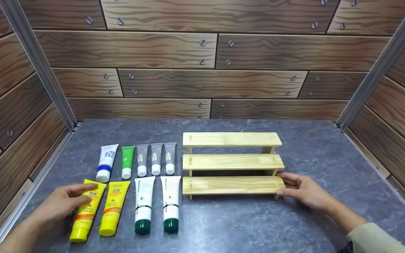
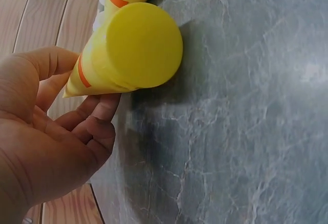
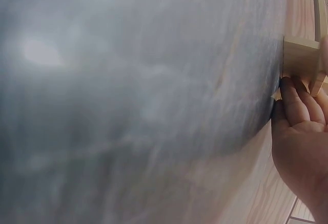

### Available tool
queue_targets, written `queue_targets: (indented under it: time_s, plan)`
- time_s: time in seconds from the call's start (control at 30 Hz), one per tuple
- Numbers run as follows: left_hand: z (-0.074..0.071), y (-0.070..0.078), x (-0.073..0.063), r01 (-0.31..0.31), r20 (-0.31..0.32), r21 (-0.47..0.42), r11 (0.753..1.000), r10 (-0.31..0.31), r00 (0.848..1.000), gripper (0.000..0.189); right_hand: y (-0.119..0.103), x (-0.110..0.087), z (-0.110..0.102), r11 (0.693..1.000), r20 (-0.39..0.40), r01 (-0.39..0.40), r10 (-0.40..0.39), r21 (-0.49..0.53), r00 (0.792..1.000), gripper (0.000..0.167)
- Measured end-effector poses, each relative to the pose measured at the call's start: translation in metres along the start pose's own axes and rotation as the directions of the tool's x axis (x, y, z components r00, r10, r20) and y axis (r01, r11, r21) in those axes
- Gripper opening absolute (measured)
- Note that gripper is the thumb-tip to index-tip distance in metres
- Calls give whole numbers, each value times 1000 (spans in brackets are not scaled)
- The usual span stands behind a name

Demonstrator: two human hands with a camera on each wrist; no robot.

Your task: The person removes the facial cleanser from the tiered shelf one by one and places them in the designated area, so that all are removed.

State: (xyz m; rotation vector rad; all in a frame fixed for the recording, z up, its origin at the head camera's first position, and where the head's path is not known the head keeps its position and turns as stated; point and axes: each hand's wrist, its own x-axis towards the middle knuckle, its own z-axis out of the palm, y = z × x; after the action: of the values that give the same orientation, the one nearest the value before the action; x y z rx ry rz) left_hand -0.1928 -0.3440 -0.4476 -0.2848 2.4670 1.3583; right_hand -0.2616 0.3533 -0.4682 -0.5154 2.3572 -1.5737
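Observation:
At the left, my left hand [image 1: 60, 203] grips a yellow squeeze tube [image 1: 84, 218] near its flat crimped end, thumb and fingers on either side. The left wrist view shows the round yellow cap [image 2: 144, 44] of this tube facing the camera. A second yellow tube [image 1: 113, 211] lies just right of it. My right hand [image 1: 306, 191] holds the right end of a three-tier wooden display rack [image 1: 233, 185], thumb at the front of the lowest step and fingers behind. In the right wrist view the fingers [image 3: 296, 103] reach the rack's side panel [image 3: 301, 55].
Two white tubes with dark green caps [image 1: 142, 207] lie left of the rack. Behind them are several grey tubes [image 1: 156, 158], a green tube [image 1: 127, 161] and a white tube with a blue band [image 1: 107, 161]. Wood-patterned walls [image 1: 202, 84] enclose the grey marbled table [image 1: 251, 225].

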Motion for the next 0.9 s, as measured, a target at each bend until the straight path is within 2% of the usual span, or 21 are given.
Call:
queue_targets:
  time_s: [0.27, 0.5, 0.77, 0.9]
  plan:
    - [3, -2, 1, 19, -22, -55, 998, -20, 1000, 54, 1, 0, -1, 1000, 3, 4, -4, 8, 1000, 72]
    - [2, -3, 4, 15, -18, -9, 1000, -15, 1000, 56, 2, -1, -1, 1000, 3, 2, -3, 22, 1000, 73]
    - [4, -7, 2, 10, -44, -62, 998, -13, 999, 54, 1, -1, -1, 1000, -2, -6, 6, 25, 1000, 74]
    - [3, -9, 3, 10, -42, -48, 999, -13, 999, 55, 0, 0, 0, 1000, -2, -11, 11, 12, 1000, 74]
